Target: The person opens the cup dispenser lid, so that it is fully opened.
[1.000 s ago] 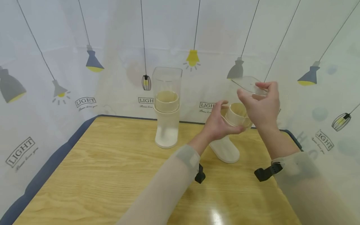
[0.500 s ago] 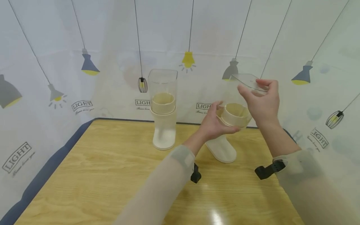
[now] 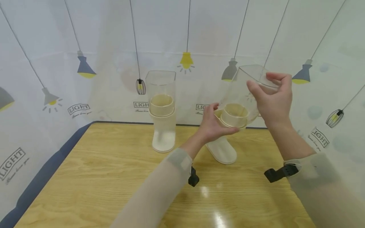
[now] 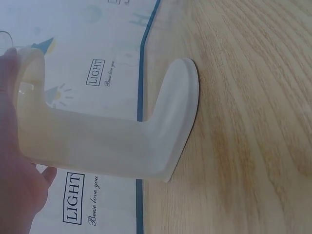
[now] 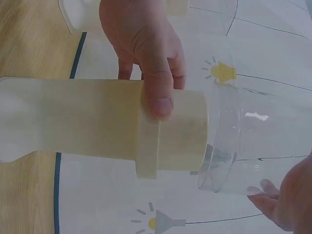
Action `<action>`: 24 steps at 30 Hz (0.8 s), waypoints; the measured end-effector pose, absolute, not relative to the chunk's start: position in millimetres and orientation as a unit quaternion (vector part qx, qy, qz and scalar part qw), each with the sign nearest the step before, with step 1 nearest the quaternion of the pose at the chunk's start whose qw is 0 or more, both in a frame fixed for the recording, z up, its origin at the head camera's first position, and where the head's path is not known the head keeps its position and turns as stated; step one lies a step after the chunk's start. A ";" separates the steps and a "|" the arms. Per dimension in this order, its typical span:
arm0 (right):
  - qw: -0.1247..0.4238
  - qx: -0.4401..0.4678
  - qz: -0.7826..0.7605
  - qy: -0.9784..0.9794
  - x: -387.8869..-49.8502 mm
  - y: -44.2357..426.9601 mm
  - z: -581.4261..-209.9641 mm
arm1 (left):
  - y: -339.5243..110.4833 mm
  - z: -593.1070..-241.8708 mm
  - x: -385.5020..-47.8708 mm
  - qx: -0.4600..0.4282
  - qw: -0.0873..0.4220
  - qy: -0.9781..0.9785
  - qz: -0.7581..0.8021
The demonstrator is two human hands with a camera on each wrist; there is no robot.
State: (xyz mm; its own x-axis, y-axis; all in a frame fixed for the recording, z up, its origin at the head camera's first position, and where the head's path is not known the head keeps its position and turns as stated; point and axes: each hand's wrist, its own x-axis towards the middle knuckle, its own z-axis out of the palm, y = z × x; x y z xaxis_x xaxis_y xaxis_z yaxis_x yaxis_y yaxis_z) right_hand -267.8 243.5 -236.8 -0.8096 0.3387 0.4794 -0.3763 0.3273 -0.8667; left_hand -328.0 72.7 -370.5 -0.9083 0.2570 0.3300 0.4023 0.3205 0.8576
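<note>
A cream-coloured dispenser stand (image 3: pixel 223 150) with a flat foot stands at the right on the wooden table. My left hand (image 3: pixel 210 126) grips its upper collar, with the thumb along the front; in the left wrist view that hand (image 4: pixel 17 161) shows only in part. Above the collar rises a cream ring (image 5: pixel 187 131). My right hand (image 3: pixel 275 99) holds a clear plastic container (image 3: pixel 242 85) by its upper rim, thumb and fingers on either side of the wall. The container leans to the right. In the right wrist view its lower end is around the ring's top edge.
To the left stands a second cream dispenser stand (image 3: pixel 164 133), with a clear container (image 3: pixel 161 84) upright on its top. Behind the table (image 3: pixel 99 177) hangs a white cloth (image 3: pixel 114 63) printed with lamps.
My right hand has raised the clear container and carried it a little to the right, so more of it shows. My left hand keeps its grip on the collar. The head view has swung slightly right.
</note>
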 end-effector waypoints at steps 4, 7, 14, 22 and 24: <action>0.315 0.017 0.586 -0.746 -263.0 247.8 -231.9 | 70.9 -370.7 -327.0 -0.193 0.075 -0.810 -0.548; 0.320 0.017 0.595 -0.737 -260.0 252.2 -229.1 | 69.4 -372.0 -326.6 -0.181 0.069 -0.808 -0.557; 0.314 0.018 0.625 -0.714 -255.0 260.7 -227.0 | 66.4 -373.9 -326.4 -0.179 0.048 -0.803 -0.567; 0.324 0.011 0.629 -0.707 -253.0 269.4 -227.1 | 76.2 -374.8 -320.0 -0.143 0.058 -0.796 -0.585; 0.327 0.012 0.627 -0.707 -251.5 272.5 -225.9 | 78.4 -374.8 -318.3 -0.137 0.065 -0.796 -0.586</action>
